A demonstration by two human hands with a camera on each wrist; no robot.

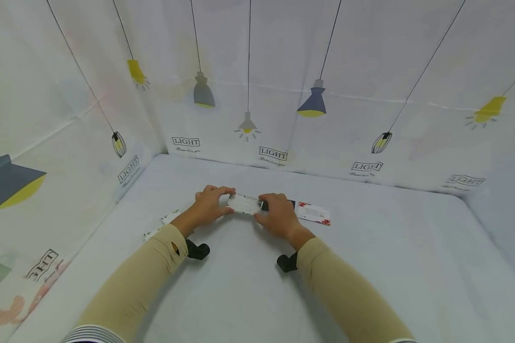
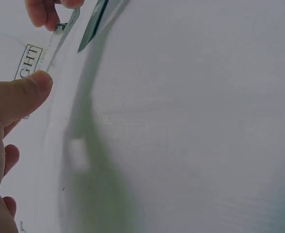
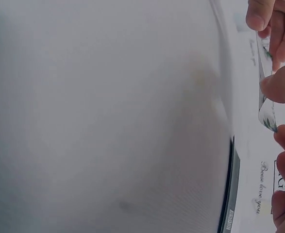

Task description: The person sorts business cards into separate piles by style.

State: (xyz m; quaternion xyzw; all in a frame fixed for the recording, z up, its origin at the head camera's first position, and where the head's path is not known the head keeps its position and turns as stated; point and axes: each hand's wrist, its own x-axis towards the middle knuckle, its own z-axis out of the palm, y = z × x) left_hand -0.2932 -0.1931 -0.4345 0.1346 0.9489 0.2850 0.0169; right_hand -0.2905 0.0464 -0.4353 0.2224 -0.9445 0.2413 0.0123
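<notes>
Both hands hold a white card (image 1: 243,204) with a leafy printed border just over the table, one hand at each short end. My left hand (image 1: 208,206) pinches the left end between thumb and fingers. At the opposite end, my right hand (image 1: 279,216) pinches it the same way. The right wrist view shows the card (image 3: 268,118) nearly edge-on and slightly bent. Beside the right hand lie a dark card (image 1: 291,204), partly hidden behind that hand, and a white card with red flowers (image 1: 314,213).
More white cards (image 1: 169,217) lie by the left forearm, partly covered by it. The table (image 1: 390,267) has a white cloth. Behind it hangs a white curtain (image 1: 274,52) printed with lamps. Black wrist mounts (image 1: 198,249) sit under both forearms.
</notes>
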